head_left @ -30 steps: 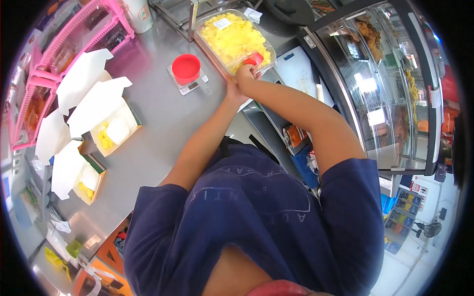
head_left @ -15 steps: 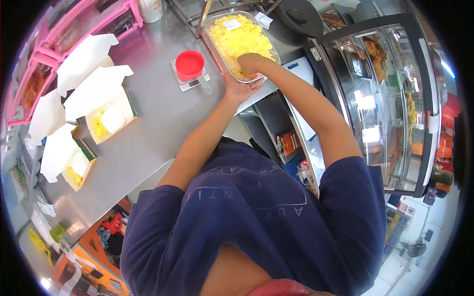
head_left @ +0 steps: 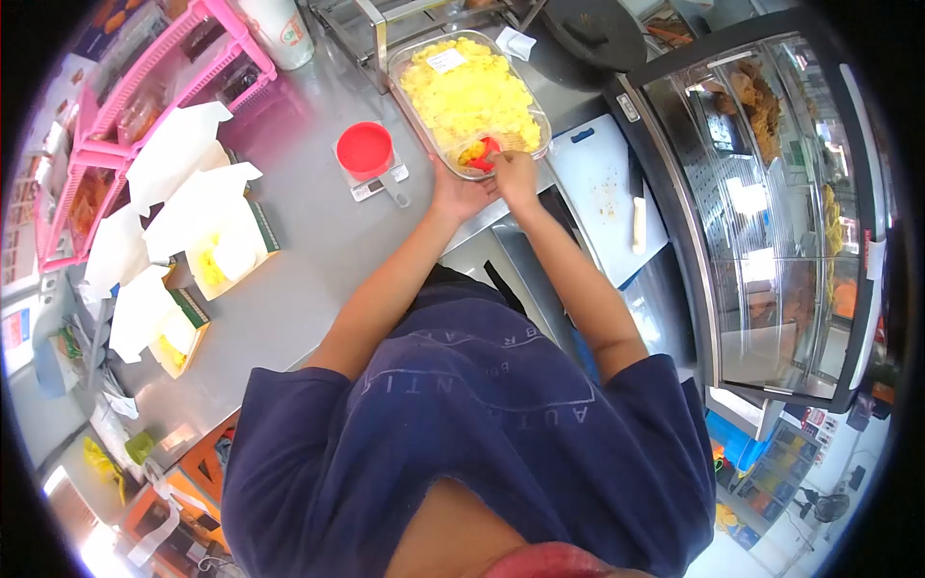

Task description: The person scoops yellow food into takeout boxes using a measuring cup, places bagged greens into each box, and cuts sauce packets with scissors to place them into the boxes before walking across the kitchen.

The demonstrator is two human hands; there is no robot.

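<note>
My right hand [head_left: 516, 177] is closed on a red scoop [head_left: 486, 154], which holds some yellow food at the near end of a clear tub [head_left: 416, 118]. Yellow crumbly food [head_left: 470, 91] fills much of the tub, and a white label lies on it. Against the tub's near left corner rests my left hand [head_left: 461, 191], its fingers partly hidden beneath the rim. Left of the tub, a red cup [head_left: 365, 149] stands on a small scale [head_left: 385, 181]. Two open boxes, one farther [head_left: 231, 252] and one nearer [head_left: 183, 342], hold white and yellow food.
Pink baskets [head_left: 106, 152] stand at the far left beside a white cup [head_left: 279, 34]. On the right are a white cutting board [head_left: 607, 188] with a knife [head_left: 639, 217] and a glass display case [head_left: 761, 212]. A black lid [head_left: 590, 37] lies behind the board.
My right hand has drawn back from over the yellow food to the tub's near edge, and the red scoop shows again with food in it. My left hand has stayed by the tub's corner.
</note>
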